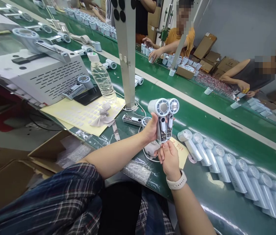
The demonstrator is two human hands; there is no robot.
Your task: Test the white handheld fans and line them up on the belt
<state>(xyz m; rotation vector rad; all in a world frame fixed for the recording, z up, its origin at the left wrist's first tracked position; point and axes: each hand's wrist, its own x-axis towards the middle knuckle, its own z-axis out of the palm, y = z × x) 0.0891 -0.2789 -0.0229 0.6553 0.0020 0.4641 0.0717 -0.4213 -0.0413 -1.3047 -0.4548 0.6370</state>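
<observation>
Two light-blue handheld fans with round heads and open handles showing circuit parts are held upright side by side. My left hand [151, 128] is wrapped round the nearer fan [159, 107] from its left side. The second fan [174, 106] stands close against it on the right, and fingers show behind it. My right hand [169, 156], with a white watch on the wrist, has its fingers pressed together at the lower ends of the handles; what they pinch is too small to name. A grey cloth [152, 148] lies beneath the hands.
Several light-blue fans [220, 156] lie in a row at the right. A metal post [127, 58] rises from the bench. Left of it stand a water bottle [101, 75], a yellow sticker sheet [79, 114] and a white box [54, 71]. People work across the green belt.
</observation>
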